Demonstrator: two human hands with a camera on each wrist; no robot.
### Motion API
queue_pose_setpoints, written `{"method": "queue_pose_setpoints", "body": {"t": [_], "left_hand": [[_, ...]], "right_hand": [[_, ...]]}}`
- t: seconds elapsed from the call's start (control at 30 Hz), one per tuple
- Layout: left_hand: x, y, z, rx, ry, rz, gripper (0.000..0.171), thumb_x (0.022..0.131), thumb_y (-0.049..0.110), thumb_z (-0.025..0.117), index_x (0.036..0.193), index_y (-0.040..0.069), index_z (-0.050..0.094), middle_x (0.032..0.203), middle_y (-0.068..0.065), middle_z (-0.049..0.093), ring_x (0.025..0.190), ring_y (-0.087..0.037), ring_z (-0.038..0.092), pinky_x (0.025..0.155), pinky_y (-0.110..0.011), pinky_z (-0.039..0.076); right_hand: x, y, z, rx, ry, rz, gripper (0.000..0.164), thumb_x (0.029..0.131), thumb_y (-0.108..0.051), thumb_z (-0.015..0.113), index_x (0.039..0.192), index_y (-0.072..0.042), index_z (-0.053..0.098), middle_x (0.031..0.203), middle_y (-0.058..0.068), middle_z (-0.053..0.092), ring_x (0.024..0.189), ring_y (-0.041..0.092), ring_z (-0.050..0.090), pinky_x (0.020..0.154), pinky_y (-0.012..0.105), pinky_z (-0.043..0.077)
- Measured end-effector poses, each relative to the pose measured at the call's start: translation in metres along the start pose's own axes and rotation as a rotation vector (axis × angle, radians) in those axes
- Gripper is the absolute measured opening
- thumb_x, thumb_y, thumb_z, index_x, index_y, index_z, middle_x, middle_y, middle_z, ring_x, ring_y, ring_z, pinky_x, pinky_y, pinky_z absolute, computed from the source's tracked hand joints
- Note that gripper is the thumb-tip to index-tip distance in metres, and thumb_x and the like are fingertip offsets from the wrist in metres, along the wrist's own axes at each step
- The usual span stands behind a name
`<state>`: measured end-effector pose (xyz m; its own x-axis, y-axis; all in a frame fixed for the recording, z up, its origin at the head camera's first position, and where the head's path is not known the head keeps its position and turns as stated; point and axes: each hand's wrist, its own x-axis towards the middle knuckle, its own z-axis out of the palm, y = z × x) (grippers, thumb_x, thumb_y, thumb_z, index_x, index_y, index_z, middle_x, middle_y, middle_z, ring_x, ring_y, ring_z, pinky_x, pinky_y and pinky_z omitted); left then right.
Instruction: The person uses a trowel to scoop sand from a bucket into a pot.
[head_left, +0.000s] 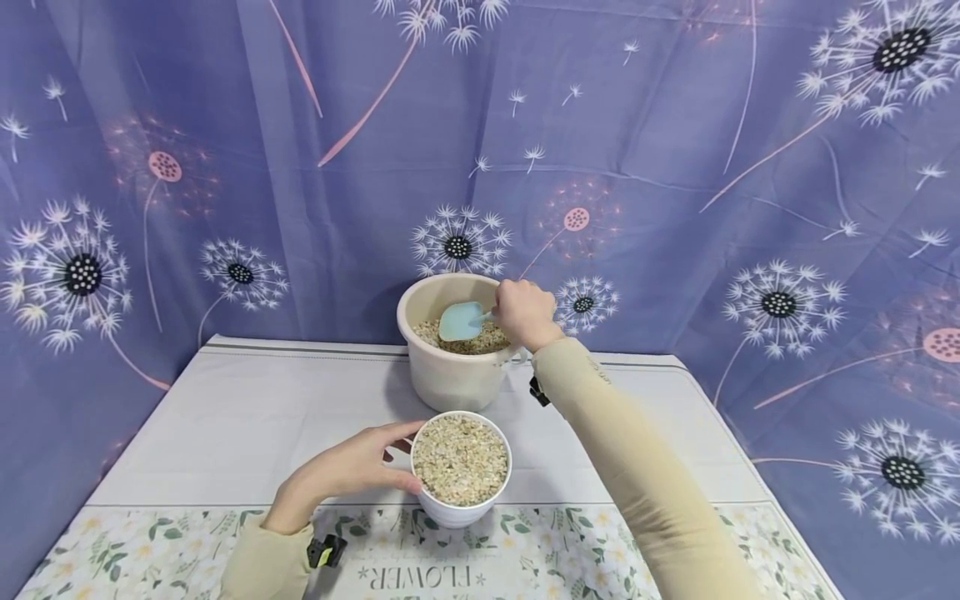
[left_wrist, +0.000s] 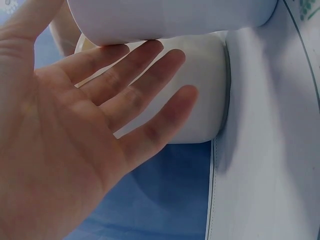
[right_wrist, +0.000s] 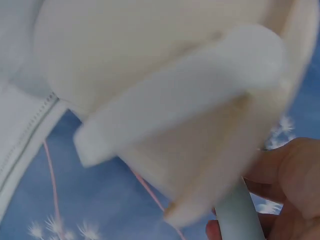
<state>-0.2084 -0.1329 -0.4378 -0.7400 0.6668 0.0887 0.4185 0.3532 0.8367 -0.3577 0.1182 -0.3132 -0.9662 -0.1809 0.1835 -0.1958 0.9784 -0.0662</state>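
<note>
A white pot (head_left: 459, 517), filled near its rim with pale coarse grains (head_left: 459, 460), stands at the front of the table. My left hand (head_left: 360, 462) touches the pot's left side. In the left wrist view, that hand's fingers (left_wrist: 150, 125) extend fairly straight, some fingertips at the pot wall. Behind the pot is a cream bucket (head_left: 450, 379) with more grains (head_left: 487, 340) inside. My right hand (head_left: 527, 312), over the bucket's right rim, grips the handle (right_wrist: 239, 215) of a light-blue scoop (head_left: 461, 322). The scoop's blade is inside the bucket, above the grains.
A white bucket handle (right_wrist: 185, 95) hangs across the bucket's outside in the right wrist view. The table wears a white cloth (head_left: 300, 400) with a floral front band (head_left: 555, 550). A blue dandelion-print curtain (head_left: 337, 208) rises right behind the bucket.
</note>
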Motion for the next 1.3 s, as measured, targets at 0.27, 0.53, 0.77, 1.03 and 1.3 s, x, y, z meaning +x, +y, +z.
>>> {"method": "queue_pose_setpoints", "body": {"t": [0.27, 0.53, 0.77, 1.03, 1.3], "left_hand": [[0.001, 0.001, 0.003, -0.006, -0.001, -0.002, 0.082, 0.082, 0.035, 0.079, 0.148, 0.005, 0.041, 0.129, -0.007, 0.059, 0.112, -0.026, 0.058, 0.093, -0.052, 0.048], [0.001, 0.002, 0.005, -0.018, -0.001, -0.027, 0.083, 0.082, 0.036, 0.080, 0.148, 0.006, 0.041, 0.130, -0.006, 0.058, 0.112, -0.026, 0.058, 0.093, -0.052, 0.048], [0.001, 0.001, 0.006, 0.002, 0.006, -0.028, 0.084, 0.081, 0.040, 0.079, 0.148, 0.007, 0.041, 0.129, -0.005, 0.059, 0.112, -0.025, 0.058, 0.092, -0.050, 0.049], [-0.001, 0.001, 0.003, 0.002, 0.000, -0.010, 0.082, 0.083, 0.037, 0.078, 0.149, 0.006, 0.040, 0.132, -0.005, 0.058, 0.113, -0.025, 0.057, 0.094, -0.049, 0.049], [-0.007, 0.003, -0.010, 0.084, 0.083, -0.048, 0.077, 0.089, 0.037, 0.072, 0.147, -0.003, 0.039, 0.131, -0.017, 0.057, 0.116, -0.034, 0.056, 0.094, -0.053, 0.048]], "right_hand": [[0.005, -0.003, 0.020, -0.034, -0.010, 0.016, 0.008, 0.089, -0.017, 0.063, 0.086, -0.013, 0.069, 0.099, 0.013, 0.068, 0.092, 0.033, 0.060, 0.077, 0.054, 0.049], [0.004, -0.007, 0.025, -0.064, -0.012, 0.022, 0.015, 0.091, -0.022, 0.063, 0.098, -0.010, 0.070, 0.107, 0.012, 0.068, 0.101, 0.032, 0.057, 0.090, 0.056, 0.041], [0.001, -0.006, 0.032, -0.062, 0.053, 0.005, 0.016, 0.089, -0.028, 0.065, 0.082, -0.014, 0.069, 0.102, 0.009, 0.067, 0.103, 0.031, 0.048, 0.091, 0.056, 0.034], [-0.003, -0.002, 0.028, 0.029, 0.085, 0.025, 0.016, 0.091, -0.026, 0.061, 0.079, -0.016, 0.065, 0.101, 0.010, 0.061, 0.104, 0.031, 0.046, 0.088, 0.053, 0.035], [-0.015, 0.002, 0.009, 0.141, 0.140, 0.001, 0.031, 0.096, -0.037, 0.057, 0.116, -0.015, 0.068, 0.127, 0.010, 0.058, 0.118, 0.033, 0.045, 0.093, 0.054, 0.037]]}}
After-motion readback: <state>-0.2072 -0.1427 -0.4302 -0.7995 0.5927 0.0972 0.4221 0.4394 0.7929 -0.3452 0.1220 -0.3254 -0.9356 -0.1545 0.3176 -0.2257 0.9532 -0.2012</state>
